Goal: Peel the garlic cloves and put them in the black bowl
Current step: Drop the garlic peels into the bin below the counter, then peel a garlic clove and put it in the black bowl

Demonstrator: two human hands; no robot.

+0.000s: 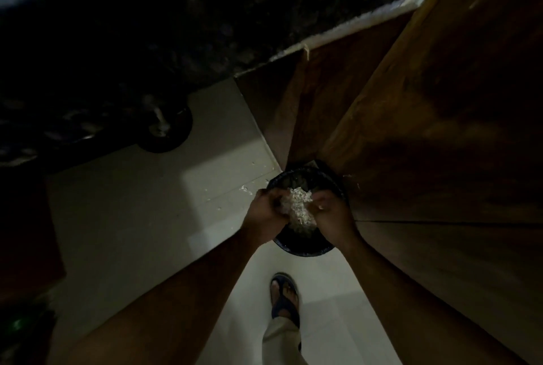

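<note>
Both my hands are held low over a round black bin point(307, 248) that stands on the pale floor. Between them is a clump of white garlic skins point(298, 207). My left hand point(266, 216) grips the clump from the left with curled fingers. My right hand point(332, 216) grips it from the right. A black bowl point(169, 141) sits at the edge of the dark counter on the left, with something pale and blurred inside. The scene is very dark, and I cannot make out single cloves.
Brown wooden cabinet doors point(426, 129) rise right beside the bin. Scraps of white skin point(244, 188) lie on the floor tiles left of the bin. My sandalled foot point(284, 297) stands just behind it. The dark stone counter point(117, 41) fills the upper left.
</note>
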